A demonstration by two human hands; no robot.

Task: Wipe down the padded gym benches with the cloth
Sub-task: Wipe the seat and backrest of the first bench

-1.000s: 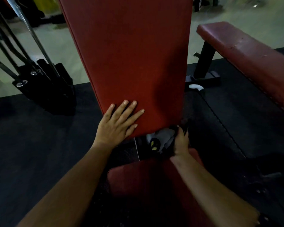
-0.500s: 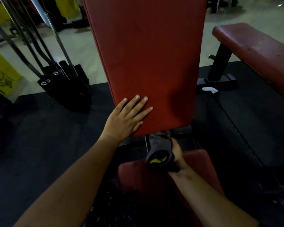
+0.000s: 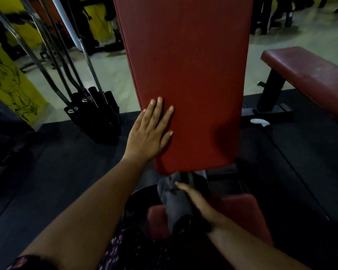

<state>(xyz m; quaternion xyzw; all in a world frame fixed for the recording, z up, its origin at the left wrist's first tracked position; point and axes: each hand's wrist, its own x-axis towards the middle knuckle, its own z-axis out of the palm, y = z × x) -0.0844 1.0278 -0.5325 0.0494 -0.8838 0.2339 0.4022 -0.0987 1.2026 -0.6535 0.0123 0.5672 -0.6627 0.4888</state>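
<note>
A red padded backrest (image 3: 187, 78) of an incline bench rises in front of me, with its red seat pad (image 3: 242, 215) below. My left hand (image 3: 150, 131) lies flat with straight fingers on the backrest's lower left edge. My right hand (image 3: 197, 201) holds a dark grey cloth (image 3: 174, 203) at the gap between backrest and seat, over the front of the seat pad. A second bench, darker red and flat (image 3: 312, 75), stands to the right.
Several steel bars lean in a black floor holder (image 3: 94, 112) at the left. A yellow painted wall (image 3: 8, 78) is far left. A small white object (image 3: 260, 121) lies on the black rubber mat (image 3: 300, 162) by the flat bench's foot.
My right hand has drawn the cloth back from under the backrest's bottom edge onto the seat pad. My left hand stays pressed on the backrest, and the view has tilted up.
</note>
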